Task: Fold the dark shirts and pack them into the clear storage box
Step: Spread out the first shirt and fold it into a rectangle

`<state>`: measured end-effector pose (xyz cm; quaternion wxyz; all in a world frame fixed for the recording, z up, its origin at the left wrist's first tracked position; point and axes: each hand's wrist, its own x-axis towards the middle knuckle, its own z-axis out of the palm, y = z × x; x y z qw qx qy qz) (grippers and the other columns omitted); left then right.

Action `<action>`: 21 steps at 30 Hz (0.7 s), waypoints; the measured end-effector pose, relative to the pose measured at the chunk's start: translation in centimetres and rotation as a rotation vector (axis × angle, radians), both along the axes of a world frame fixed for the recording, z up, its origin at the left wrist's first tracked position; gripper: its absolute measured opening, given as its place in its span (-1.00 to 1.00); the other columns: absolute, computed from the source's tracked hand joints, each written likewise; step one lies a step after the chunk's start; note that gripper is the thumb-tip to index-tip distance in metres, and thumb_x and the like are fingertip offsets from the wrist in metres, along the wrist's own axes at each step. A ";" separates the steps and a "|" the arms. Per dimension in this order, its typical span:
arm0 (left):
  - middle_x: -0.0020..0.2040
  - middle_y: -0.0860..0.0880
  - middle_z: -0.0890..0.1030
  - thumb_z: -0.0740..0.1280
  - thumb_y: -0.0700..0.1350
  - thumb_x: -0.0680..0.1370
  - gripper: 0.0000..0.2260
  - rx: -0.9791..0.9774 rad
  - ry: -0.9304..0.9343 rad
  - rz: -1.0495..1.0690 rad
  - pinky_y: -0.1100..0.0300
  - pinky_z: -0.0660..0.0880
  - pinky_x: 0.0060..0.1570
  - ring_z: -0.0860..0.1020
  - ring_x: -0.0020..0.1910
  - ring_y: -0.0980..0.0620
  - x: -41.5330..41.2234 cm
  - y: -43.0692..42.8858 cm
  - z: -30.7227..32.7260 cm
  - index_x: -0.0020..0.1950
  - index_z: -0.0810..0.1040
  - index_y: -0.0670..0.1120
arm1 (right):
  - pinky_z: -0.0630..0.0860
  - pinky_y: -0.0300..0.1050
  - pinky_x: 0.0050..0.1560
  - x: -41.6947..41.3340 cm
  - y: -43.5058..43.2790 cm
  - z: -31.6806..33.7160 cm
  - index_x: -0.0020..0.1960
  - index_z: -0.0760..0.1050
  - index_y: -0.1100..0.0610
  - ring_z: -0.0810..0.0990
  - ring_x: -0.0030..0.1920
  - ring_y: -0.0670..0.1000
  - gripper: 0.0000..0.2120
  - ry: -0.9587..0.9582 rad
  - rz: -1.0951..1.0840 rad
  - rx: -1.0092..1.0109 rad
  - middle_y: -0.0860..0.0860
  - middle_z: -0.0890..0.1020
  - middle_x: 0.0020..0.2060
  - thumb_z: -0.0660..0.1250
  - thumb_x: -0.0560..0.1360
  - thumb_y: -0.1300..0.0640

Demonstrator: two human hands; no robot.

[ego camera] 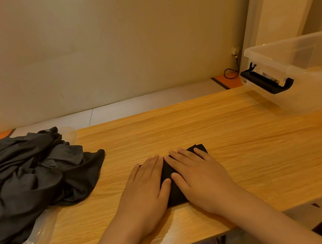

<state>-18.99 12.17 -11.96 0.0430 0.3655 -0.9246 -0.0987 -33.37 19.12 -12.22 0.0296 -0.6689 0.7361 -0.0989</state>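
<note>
At 6 o'clock, left hand (145, 189) and right hand (201, 181) pressed folded shirt (174, 193) flat on table (243, 140), fingers (152, 165) straight, grasping nothing. At 9 o'clock lay shirt pile (28, 180); at 2 o'clock, clear box (306, 86).

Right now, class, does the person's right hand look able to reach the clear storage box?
Probably yes. The right hand lies flat on the folded shirt, and only bare table separates it from the clear storage box at the far right, whose top is open. It may need a stretch.
</note>
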 end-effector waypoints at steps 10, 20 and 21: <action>0.58 0.13 -0.06 -0.13 0.12 0.64 -0.50 0.172 0.074 0.081 0.21 -0.20 0.50 -0.13 0.45 0.31 1.8 -1.0 0.0 0.57 -0.12 0.08 | -0.21 -0.11 0.52 -2.1 0.0 0.3 0.58 -0.05 -0.06 -0.13 0.53 -0.17 -0.50 -0.146 -0.094 0.073 -0.16 0.00 0.55 -0.06 0.66 -0.07; 0.26 0.16 0.42 0.24 0.00 0.61 -0.58 0.203 0.455 0.222 0.32 0.23 0.24 0.32 0.27 0.21 2.2 0.8 0.7 0.47 0.33 0.02 | -0.29 -0.17 0.47 -1.6 3.1 1.4 0.57 -0.15 -0.04 -0.27 0.51 -0.14 -0.50 -0.168 -0.262 -0.249 -0.09 -0.21 0.55 -0.08 0.68 -0.01; 0.22 0.17 0.43 0.26 -0.01 0.60 -0.60 0.176 0.466 0.244 0.31 0.26 0.22 0.33 0.23 0.22 2.3 1.3 0.8 0.45 0.36 0.02 | -0.28 -0.16 0.47 -0.6 3.8 1.2 0.57 -0.07 -0.02 -0.24 0.52 -0.13 -0.52 -0.146 -0.264 -0.279 -0.08 -0.14 0.56 -0.11 0.67 -0.03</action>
